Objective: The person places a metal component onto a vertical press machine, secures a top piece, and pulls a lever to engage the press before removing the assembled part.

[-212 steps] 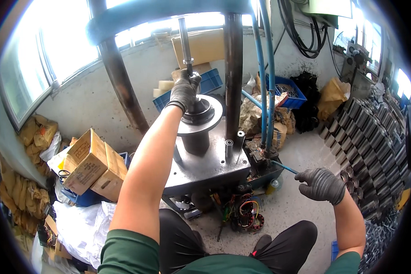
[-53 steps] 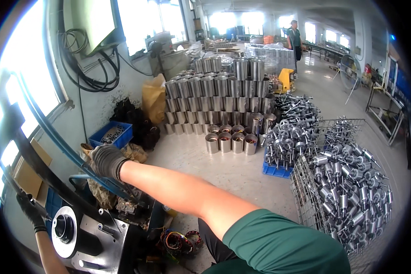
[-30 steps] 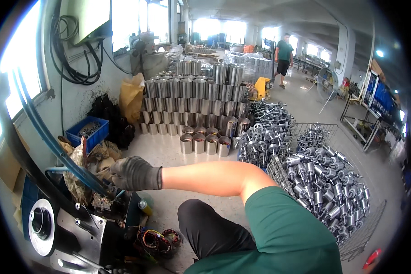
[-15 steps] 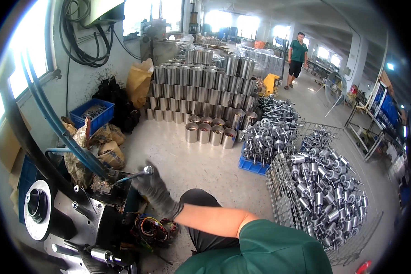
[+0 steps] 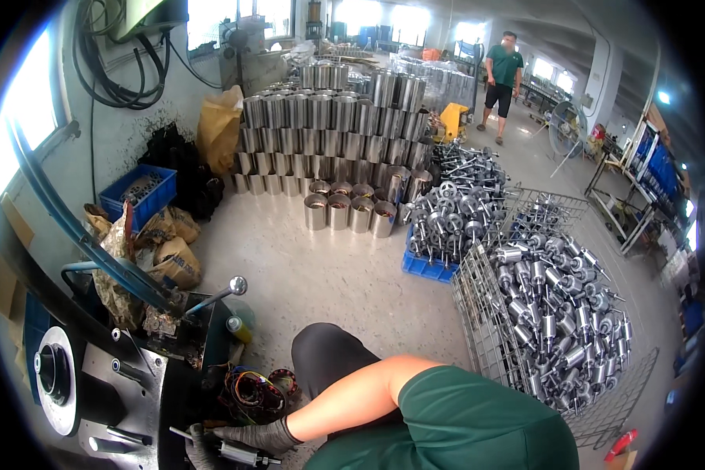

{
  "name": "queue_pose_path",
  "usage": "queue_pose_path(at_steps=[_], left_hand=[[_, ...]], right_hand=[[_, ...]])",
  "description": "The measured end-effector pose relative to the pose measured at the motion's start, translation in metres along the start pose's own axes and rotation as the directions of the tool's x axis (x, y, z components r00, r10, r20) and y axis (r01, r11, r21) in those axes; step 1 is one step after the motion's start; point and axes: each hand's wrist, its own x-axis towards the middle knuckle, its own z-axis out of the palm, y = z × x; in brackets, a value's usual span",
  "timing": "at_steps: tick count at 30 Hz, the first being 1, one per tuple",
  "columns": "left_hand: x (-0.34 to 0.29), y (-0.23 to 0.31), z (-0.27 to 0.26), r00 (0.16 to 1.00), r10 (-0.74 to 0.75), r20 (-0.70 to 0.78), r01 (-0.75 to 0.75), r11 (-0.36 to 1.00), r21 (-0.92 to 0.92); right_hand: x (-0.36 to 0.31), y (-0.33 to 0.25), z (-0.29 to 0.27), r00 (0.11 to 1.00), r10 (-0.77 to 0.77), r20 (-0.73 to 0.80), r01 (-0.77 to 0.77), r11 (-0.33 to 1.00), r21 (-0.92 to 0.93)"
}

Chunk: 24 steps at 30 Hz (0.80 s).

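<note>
At the lower left, a silvery motor rotor (image 5: pixel 240 453) with a thin shaft lies low beside the machine (image 5: pixel 145 399). My left hand (image 5: pixel 201 450), in a dark glove, is closed around its shaft end, and the shaft tip pokes out to the left. My right hand (image 5: pixel 257 435), in a grey glove, is bent over the rotor's upper side, fingers reaching to my left hand; its fingertips are partly hidden. The machine has a round flanged hub (image 5: pixel 55 376) and short steel pins. Its ball-ended lever (image 5: pixel 237 287) stands free of my hands.
A wire cage (image 5: pixel 478 321) full of rotors stands at right, with more rotors in a blue crate (image 5: pixel 427 266). Steel cylinders (image 5: pixel 313 141) are stacked behind. Coiled wires (image 5: pixel 254 392) lie beside the machine near a spray can (image 5: pixel 239 329). A person (image 5: pixel 503 74) walks at the back.
My right hand has left the lever's ball and come down to the rotor. My left hand and the rotor have shifted right, away from the machine's pins. The person at the back has moved.
</note>
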Motion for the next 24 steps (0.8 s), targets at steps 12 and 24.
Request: queue_pose_path(at_steps=[12, 24], left_hand=[[0.028, 0.033, 0.042, 0.862, 0.353, 0.363, -0.414, 0.904, 0.103], [0.001, 0.021, 0.121, 0.858, -0.316, 0.404, 0.002, 0.790, 0.613]], right_hand=[[-0.108, -0.059, 0.013, 0.951, -0.310, -0.006, 0.306, 0.936, 0.173], [-0.364, -0.063, -0.024, 0.315, -0.879, -0.357, 0.949, 0.297, 0.106]])
